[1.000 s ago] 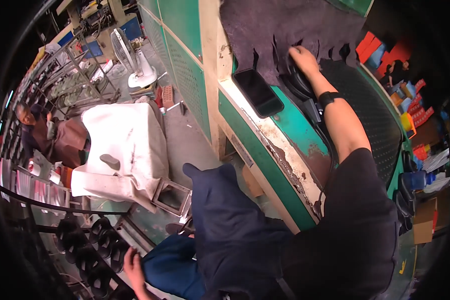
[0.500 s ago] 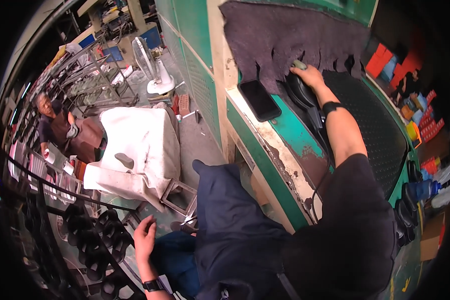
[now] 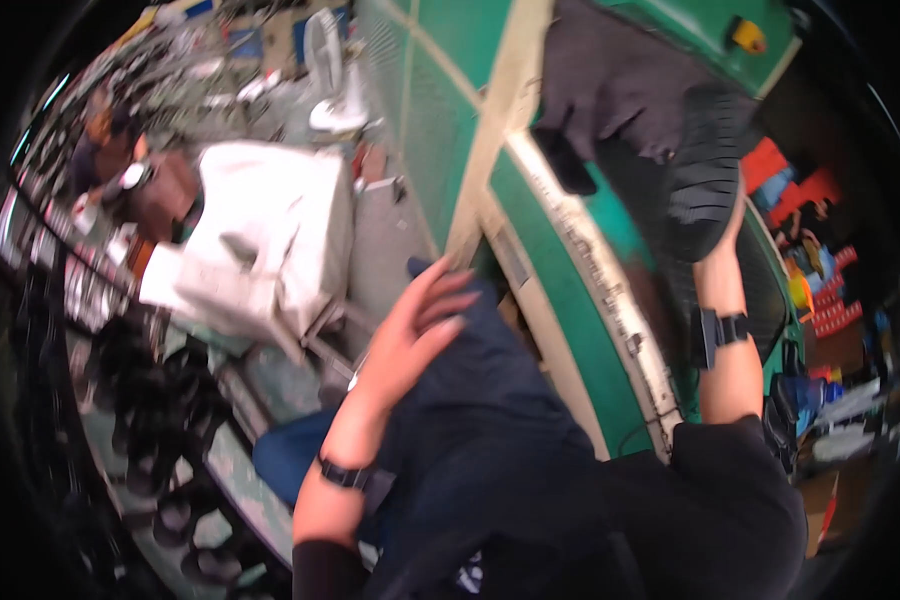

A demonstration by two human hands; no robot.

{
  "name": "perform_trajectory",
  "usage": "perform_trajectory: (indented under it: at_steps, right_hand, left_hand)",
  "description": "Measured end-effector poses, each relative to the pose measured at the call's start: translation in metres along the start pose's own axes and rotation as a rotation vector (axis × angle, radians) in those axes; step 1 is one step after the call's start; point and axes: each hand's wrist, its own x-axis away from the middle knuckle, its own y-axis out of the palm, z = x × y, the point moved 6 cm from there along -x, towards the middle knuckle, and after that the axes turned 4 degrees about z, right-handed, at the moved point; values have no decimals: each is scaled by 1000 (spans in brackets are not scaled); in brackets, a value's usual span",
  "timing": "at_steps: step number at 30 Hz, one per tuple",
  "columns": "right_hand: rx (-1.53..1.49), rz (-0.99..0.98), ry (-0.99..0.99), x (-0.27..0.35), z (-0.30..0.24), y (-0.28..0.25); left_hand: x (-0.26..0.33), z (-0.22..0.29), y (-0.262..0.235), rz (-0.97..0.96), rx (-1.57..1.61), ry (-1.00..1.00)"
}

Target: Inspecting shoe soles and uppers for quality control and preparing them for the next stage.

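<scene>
A black shoe point(image 3: 708, 165) is lifted in front of the dark fabric curtain point(image 3: 610, 70), its ridged sole turned toward me. My right hand point(image 3: 734, 222) is closed on it from behind, with most of the fingers hidden by the sole. My left hand point(image 3: 415, 330) hangs over my dark apron point(image 3: 460, 400), holding nothing, its fingers apart and slightly blurred. A black phone point(image 3: 566, 162) lies on the edge of the green machine point(image 3: 570, 300), left of the shoe.
At the lower left, a rack point(image 3: 225, 400) carries several black shoes. A pale cloth point(image 3: 270, 220) drapes over a block left of the machine. Further back are a seated person point(image 3: 150, 190) and a white fan point(image 3: 335, 80). Red boxes point(image 3: 832, 305) are stacked at right.
My right hand has raised the shoe off the machine and turned its sole toward me. My left hand has risen and moved rightward over my lap. The view has shifted.
</scene>
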Motion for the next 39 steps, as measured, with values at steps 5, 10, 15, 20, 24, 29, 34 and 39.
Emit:
perform_trajectory:
  at_steps: [5, 10, 15, 20, 24, 29, 34, 39]
  right_hand:
    - [645, 392, -369, -51, 105, -4]
    - [542, 431, 230, -95, 256, -105]
    - [496, 872, 763, -63, 405, -250]
    - [307, 605, 746, -67, 448, -260]
    - [300, 442, 699, -76, 452, -232]
    - [460, 297, 712, -88, 465, -219]
    - [546, 487, 720, -84, 459, -230]
    - [579, 405, 727, -105, 470, -217]
  left_hand:
    - [0, 13, 51, -186, 481, -17]
    - [99, -45, 5, 285, 839, -258]
    - [153, -116, -44, 336, 1437, -298]
    - [185, -138, -62, 554, 1454, -278]
    - [207, -128, -67, 885, 1084, -369]
    - [174, -122, -95, 890, 449, -566]
    - [124, -149, -147, 873, 311, -558]
    - [108, -178, -163, 906, 416, -610]
